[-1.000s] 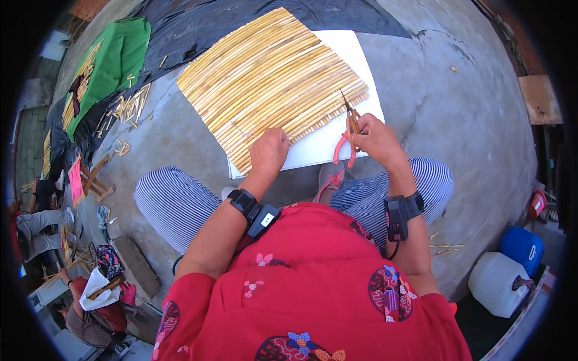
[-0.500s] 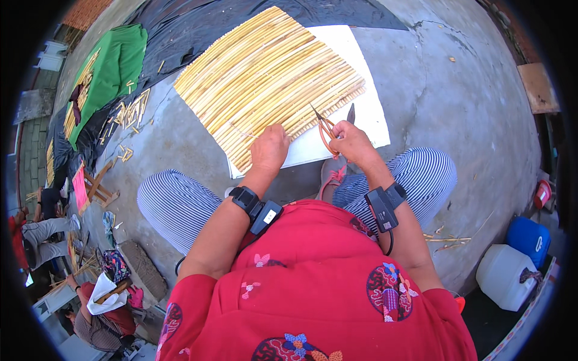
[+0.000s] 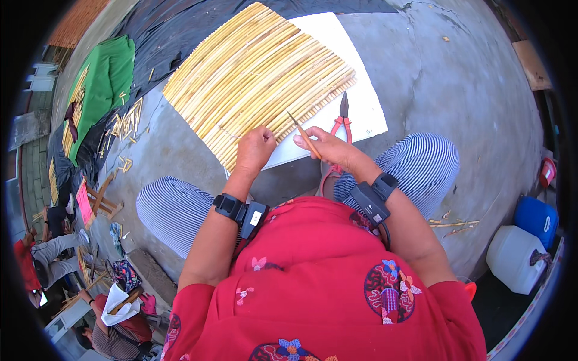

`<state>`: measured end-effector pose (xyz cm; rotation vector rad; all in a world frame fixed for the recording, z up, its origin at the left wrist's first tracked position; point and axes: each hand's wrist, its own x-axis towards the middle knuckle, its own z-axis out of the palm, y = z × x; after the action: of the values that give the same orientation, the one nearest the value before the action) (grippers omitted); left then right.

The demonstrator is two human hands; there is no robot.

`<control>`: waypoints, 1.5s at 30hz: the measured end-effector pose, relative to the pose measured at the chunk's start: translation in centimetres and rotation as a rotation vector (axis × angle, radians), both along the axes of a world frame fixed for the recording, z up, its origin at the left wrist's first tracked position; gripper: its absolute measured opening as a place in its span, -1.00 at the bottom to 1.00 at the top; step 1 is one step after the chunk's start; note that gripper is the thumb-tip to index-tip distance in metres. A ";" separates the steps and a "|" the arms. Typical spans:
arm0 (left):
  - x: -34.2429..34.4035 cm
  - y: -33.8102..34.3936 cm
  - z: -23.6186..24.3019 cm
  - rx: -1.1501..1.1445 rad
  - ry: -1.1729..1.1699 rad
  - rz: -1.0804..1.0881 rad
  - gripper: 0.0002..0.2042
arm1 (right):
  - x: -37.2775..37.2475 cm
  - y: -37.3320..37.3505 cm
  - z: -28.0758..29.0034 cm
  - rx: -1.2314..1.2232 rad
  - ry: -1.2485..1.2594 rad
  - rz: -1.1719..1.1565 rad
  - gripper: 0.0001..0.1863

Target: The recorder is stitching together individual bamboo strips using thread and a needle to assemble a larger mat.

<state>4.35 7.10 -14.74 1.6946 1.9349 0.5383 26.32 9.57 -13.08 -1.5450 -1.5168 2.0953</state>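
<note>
A right hand (image 3: 327,148) grips an awl (image 3: 307,141), its point angled over the near edge of a stick mat (image 3: 259,72) on a white board (image 3: 361,108). The left hand (image 3: 254,149) is at that edge, fingers curled; whether they pinch anything cannot be told. A slipping point could jab them or split a stick. Pliers (image 3: 344,111) beside the right hand, perhaps also held, could snag and spoil its aim.

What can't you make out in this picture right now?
Head view:
What the left hand may hold: hidden by curled fingers.
Handle ends of the pliers: behind the right hand.
Whether the tip of the pointed tool touches the mat: too small.
Part of the white board: covered by the mat.
</note>
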 end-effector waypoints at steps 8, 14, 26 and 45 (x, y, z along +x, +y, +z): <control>-1.2 -0.7 -0.1 0.002 -0.093 -0.048 -0.89 | -0.3 -1.2 -0.1 -0.238 0.212 0.115 -0.22; -1.6 -0.9 -0.1 0.013 -0.107 -0.090 -0.89 | -0.6 -1.6 -0.8 -0.283 0.260 0.149 -0.23; -1.5 -1.1 0.0 0.023 -0.118 -0.071 -0.90 | -1.5 -1.4 -1.9 -0.312 0.237 0.126 -0.29; -1.8 -1.1 -0.6 -0.038 -0.131 -0.065 -0.89 | -1.5 -1.3 -1.4 -0.222 0.268 0.012 -0.32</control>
<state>2.52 5.97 -15.29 1.6497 1.7809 0.5703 24.82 8.28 -14.45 -1.2512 -1.2411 2.4305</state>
